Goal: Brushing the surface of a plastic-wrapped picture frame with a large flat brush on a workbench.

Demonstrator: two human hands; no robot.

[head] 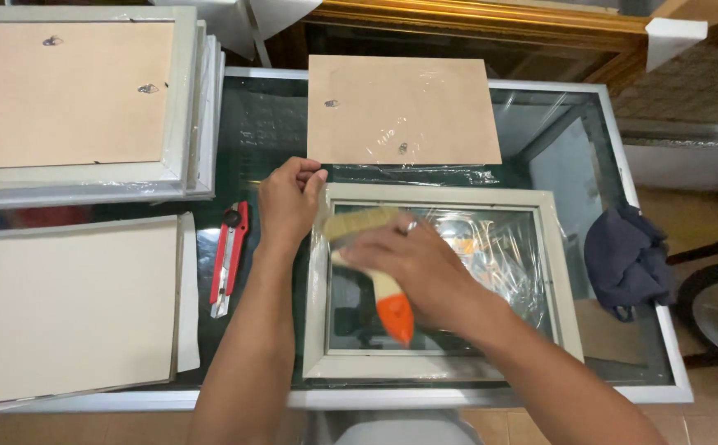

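On the glass tabletop, one pale frame, film-wrapped, lies under two hands: right hand gripping one orange-handled brush, left hand pinching the film.

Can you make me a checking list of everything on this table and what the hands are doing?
Surface: glass-topped table with a pale metal edge.
Job's things: pale picture frame lying flat, clear film over its glass; brush with an orange handle tip resting on it.
Clutter: red utility knife; brown backing board; stack of frames; pale boards; dark cloth.
Grips: left hand pinches the frame's top-left corner; right hand is closed around the brush.
Cables: nothing seen.
Surroundings: gold-coloured frame behind the table; tiled floor.
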